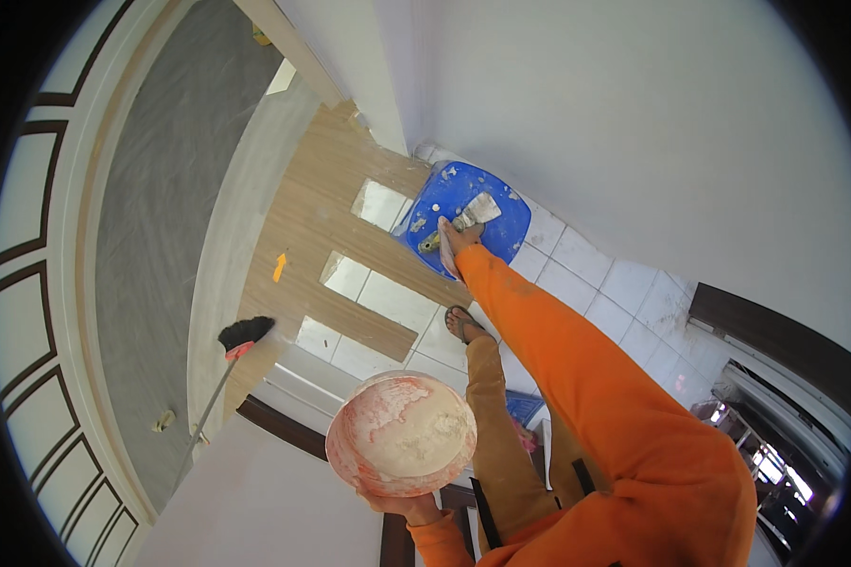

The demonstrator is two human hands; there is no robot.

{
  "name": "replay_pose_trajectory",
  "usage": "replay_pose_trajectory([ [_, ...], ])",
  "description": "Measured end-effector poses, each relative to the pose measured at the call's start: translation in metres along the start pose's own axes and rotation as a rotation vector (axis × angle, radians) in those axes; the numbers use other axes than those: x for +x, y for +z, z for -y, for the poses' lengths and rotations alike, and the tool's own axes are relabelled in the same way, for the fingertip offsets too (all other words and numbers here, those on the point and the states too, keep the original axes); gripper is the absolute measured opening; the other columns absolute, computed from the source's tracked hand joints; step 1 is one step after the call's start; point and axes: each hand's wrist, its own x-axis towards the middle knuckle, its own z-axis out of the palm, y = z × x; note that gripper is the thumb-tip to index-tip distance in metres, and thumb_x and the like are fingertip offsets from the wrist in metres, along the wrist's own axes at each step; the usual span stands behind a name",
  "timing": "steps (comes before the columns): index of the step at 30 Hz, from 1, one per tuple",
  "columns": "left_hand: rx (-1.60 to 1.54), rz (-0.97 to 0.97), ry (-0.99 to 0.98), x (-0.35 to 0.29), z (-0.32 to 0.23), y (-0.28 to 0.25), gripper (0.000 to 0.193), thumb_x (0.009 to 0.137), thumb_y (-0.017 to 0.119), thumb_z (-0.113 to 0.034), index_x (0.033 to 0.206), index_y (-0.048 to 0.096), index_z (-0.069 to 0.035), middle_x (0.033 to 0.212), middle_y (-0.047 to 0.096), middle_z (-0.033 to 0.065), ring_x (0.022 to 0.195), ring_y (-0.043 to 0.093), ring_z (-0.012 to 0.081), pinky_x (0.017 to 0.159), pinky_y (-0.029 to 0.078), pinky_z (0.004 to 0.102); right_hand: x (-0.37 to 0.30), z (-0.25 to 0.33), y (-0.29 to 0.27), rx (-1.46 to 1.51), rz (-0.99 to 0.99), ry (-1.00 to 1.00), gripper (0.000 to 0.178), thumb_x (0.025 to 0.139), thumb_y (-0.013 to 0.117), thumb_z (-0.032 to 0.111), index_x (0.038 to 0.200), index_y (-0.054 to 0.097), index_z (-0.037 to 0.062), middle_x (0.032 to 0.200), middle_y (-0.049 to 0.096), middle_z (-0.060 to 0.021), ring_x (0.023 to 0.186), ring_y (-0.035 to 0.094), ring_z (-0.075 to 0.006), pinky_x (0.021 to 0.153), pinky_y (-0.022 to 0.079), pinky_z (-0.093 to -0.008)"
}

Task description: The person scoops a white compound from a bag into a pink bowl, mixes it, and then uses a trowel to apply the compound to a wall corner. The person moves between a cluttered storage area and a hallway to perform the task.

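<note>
With left fingers (388, 504) bent under the near side, holds up one round bowl (402, 439); cannot see how widely spread beneath it. With right fingers (460, 232) partly curled, touches one scraper (480, 210) lying across one blue stool (507, 197); cannot tell whether clenched on the handle or only resting over it.

Faces one broad white wall (633, 123), to the right of the right fingers and past them. Stands on one floor (581, 255), white-tiled to the right of the right fingers, with wood-look covering (298, 213) to their left. Wears two orange sleeves (577, 350), one leading to each set of fingers. Reaches to the stool directly under the right fingers, spattered with white. Keeps the bowl just above the left fingers, pinkish outside, with pale paste (416, 439) inside and smeared up the wall. Has one broom (246, 333), black-bristled, well left of both sets of fingers. Shows one sandaled foot (462, 324) just below the right fingers. Leaves the scraper's blade to the upper right of the right fingers, with the handle's end to their left. Includes one orange arrow (280, 266), well left of the right fingers.
</note>
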Motion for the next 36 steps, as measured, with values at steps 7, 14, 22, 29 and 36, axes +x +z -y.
replay_pose_trajectory([
  [7, 0.066, 0.061, 0.008, 0.004, 0.012, 0.008, 0.072, 0.091, 0.038, -0.055, 0.142, 0.035, -0.004, 0.139, 0.044, 0.0184, 0.121, 0.052, 0.0357, 0.098, 0.051, 0.0487, -0.008, -0.001, -0.017, -0.234, 0.016, -0.224, 0.077, 0.076, 0.065, 0.058, 0.128, 0.055, 0.003, 0.125, 0.058, -0.0259, 0.12, 0.053, -0.0422, 0.103, 0.04, -0.0408],
  [14, 0.055, 0.178, 0.01, -0.004, 0.035, 0.016, 0.072, 0.089, 0.045, -0.05, 0.144, 0.031, -0.006, 0.142, 0.04, 0.0183, 0.127, 0.046, 0.0371, 0.101, 0.047, 0.0518, -0.025, -0.001, -0.04, -0.201, -0.002, -0.362, 0.071, 0.081, 0.059, 0.06, 0.128, 0.056, 0.0063, 0.124, 0.058, -0.0253, 0.118, 0.054, -0.0401, 0.101, 0.042, -0.0423],
  [22, 0.189, 0.226, 0.078, -0.013, 0.071, 0.039, 0.063, 0.094, 0.043, -0.043, 0.139, 0.038, 0.001, 0.137, 0.046, 0.0206, 0.118, 0.054, 0.036, 0.098, 0.05, 0.0479, -0.04, -0.069, -0.12, -0.17, 0.065, -0.257, 0.076, 0.086, 0.047, 0.066, 0.115, 0.063, -0.0015, 0.115, 0.062, -0.0278, 0.113, 0.057, -0.0407, 0.098, 0.043, -0.0438],
  [29, 0.285, 0.433, 0.02, 0.036, 0.152, 0.087, 0.059, 0.096, 0.046, -0.04, 0.141, 0.037, -0.004, 0.139, 0.046, 0.017, 0.123, 0.051, 0.0311, 0.101, 0.047, 0.0451, -0.032, -0.188, -0.257, -0.122, 0.168, -0.092, 0.071, 0.083, 0.058, 0.063, 0.098, 0.069, -0.0055, 0.087, 0.07, -0.018, 0.08, 0.067, -0.0286, 0.076, 0.052, -0.0371],
  [36, 0.207, 0.461, 0.033, 0.059, 0.171, 0.111, 0.063, 0.097, 0.045, -0.049, 0.142, 0.036, -0.006, 0.14, 0.045, 0.0137, 0.127, 0.047, 0.0276, 0.105, 0.041, 0.0406, -0.069, -0.199, -0.264, -0.013, 0.174, -0.205, 0.04, 0.091, 0.058, 0.037, 0.096, 0.069, -0.0005, 0.084, 0.069, -0.0111, 0.076, 0.062, -0.0184, 0.071, 0.05, -0.0317],
])
